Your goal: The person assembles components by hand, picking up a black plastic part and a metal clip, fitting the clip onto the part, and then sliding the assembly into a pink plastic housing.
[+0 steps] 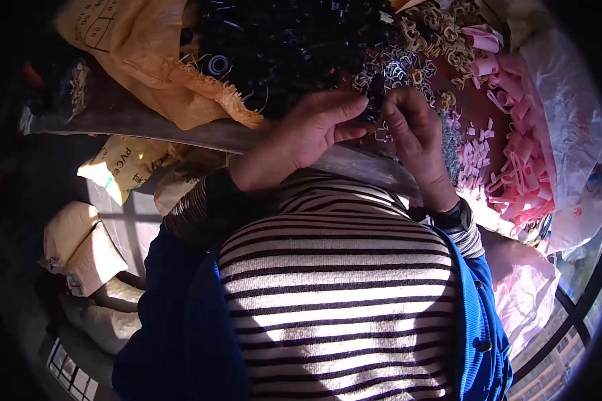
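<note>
Over the near edge of the work table, both hands come together around a small black plastic piece [376, 87]. My left hand [308, 127] is closed, its thumb tip at the piece's left side. My right hand [413, 123] is curled in a pinch on the other side, fingertips close to the piece; whatever lies between them is too small to make out. Just beyond the hands lies a pile of silvery metal clips [401, 65]. A large heap of black plastic parts [281, 47] fills the far middle, much of it in deep shadow.
An orange woven sack [147, 60] lies open at the far left. Tan rings [435, 30], small pink pieces [473, 157] and larger pink straps [525, 160] are heaped to the right, beside a translucent plastic bag [568, 113]. Filled sacks [87, 247] stand low on the left.
</note>
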### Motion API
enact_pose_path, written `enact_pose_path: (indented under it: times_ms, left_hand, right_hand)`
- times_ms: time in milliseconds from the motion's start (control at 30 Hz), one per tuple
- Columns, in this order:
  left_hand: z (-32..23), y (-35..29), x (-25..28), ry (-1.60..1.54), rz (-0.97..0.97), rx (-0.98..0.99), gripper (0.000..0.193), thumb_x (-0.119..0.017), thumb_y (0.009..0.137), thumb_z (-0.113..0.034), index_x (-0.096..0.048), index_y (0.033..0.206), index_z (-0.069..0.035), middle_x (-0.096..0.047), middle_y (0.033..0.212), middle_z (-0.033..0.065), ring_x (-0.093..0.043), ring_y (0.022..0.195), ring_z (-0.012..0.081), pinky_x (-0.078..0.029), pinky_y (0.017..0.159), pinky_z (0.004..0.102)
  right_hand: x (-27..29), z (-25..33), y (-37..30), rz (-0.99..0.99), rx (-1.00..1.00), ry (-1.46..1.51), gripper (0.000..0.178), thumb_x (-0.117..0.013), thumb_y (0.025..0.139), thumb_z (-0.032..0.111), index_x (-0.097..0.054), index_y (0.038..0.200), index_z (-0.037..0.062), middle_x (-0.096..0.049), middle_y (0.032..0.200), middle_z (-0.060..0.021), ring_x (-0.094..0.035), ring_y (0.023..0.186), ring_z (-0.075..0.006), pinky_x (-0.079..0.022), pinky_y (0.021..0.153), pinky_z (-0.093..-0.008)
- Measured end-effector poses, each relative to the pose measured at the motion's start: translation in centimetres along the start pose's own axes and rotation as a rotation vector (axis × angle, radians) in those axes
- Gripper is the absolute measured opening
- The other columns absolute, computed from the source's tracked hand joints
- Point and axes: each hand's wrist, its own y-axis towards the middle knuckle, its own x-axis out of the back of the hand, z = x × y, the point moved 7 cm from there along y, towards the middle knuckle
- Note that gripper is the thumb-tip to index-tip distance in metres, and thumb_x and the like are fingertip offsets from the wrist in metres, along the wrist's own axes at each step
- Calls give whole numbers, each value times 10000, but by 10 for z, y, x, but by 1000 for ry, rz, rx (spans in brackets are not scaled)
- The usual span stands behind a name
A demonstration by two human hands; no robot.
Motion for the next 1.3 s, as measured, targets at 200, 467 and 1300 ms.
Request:
enact_pose_path:
  times_ms: [200, 467, 1300]
  left_hand:
    - [1, 1, 5, 32, -42, -9, 197, -545, 798, -169, -562, 953, -48, -575, 918, 48, -571, 815, 186, -468, 698, 257]
    - [2, 0, 2, 85, -3, 55, 210, -515, 812, -138, -543, 981, -16, -578, 908, 71, -574, 802, 182, -467, 697, 248]
    - [5, 4, -15, 17, 101, -9, 223, -475, 826, -169, -523, 1001, -40, -574, 949, 77, -541, 893, 155, -422, 796, 276]
  right_hand:
    - [-5, 22, 4, 32, 225, -313, 49, -512, 767, 33, -472, 791, 19, -455, 680, -64, -463, 590, -161, -382, 527, -250]
    - [-10, 24, -3, 107, 299, -419, 82, -520, 738, 9, -479, 809, 12, -476, 719, -92, -503, 602, -224, -405, 539, -277]
    - [31, -26, -10, -89, -198, 837, 82, -497, 820, 99, -482, 888, 56, -536, 845, -19, -445, 628, -50, -365, 555, -182]
